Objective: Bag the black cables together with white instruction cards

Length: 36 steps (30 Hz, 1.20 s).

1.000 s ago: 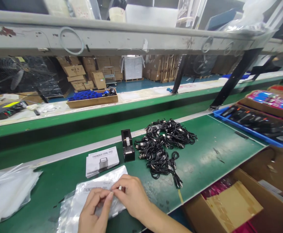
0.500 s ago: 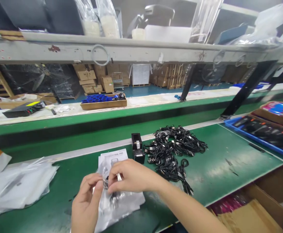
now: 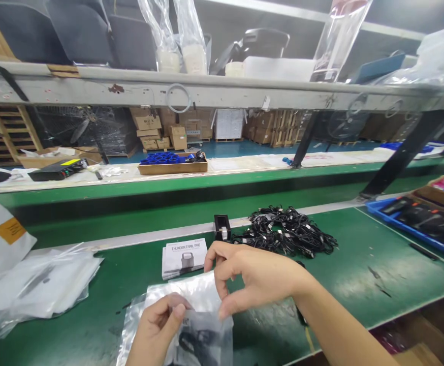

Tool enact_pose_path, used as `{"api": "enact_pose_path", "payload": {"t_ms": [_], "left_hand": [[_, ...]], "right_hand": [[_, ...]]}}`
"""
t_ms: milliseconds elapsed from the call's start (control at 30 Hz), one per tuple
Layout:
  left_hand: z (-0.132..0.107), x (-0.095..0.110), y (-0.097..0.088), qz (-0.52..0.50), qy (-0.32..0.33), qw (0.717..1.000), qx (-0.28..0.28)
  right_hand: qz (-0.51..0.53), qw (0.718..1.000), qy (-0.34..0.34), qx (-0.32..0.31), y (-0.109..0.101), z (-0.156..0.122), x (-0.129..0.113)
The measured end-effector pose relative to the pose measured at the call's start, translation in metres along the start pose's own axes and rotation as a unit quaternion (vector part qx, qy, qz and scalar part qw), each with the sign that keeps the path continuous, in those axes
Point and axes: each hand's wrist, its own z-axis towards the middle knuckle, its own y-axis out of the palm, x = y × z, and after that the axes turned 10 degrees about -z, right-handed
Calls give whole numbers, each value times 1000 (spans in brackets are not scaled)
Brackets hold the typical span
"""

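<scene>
**Clear bag held at the front of the green bench**

A clear plastic bag lay at the near edge of the green bench, its long axis running from the person toward the back of the bench, the far end lifted a little and the near end running out of view at the bottom. Something dark showed through the lower part of the bag; what it was could not be told.

The left hand pinched the bag between thumb and fingers near its middle. The right hand was curled over the bag's far right edge, thumb and forefinger closed on the plastic at the edge, the other fingers arched above it.

Just beyond the bag lay a small stack of white leaflets printed "THUNDERTRAIL PRO", with a picture of a device under the words. Behind the right hand stood a black tape dispenser, and beside it, to the right, a heap of coiled black cables. Well apart to the left lay a loose pile of clear bags.

At the right edge of the bench sat a blue tray holding dark items. Across the green conveyor a shallow cardboard tray of blue parts rested on the far bench.
</scene>
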Motion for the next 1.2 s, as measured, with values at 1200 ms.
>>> {"api": "enact_pose_path", "payload": {"t_ms": [1200], "left_hand": [[18,-26,-3,62,-92,994,14]], "right_hand": [[19,872,314,375,81,-9,71]]}}
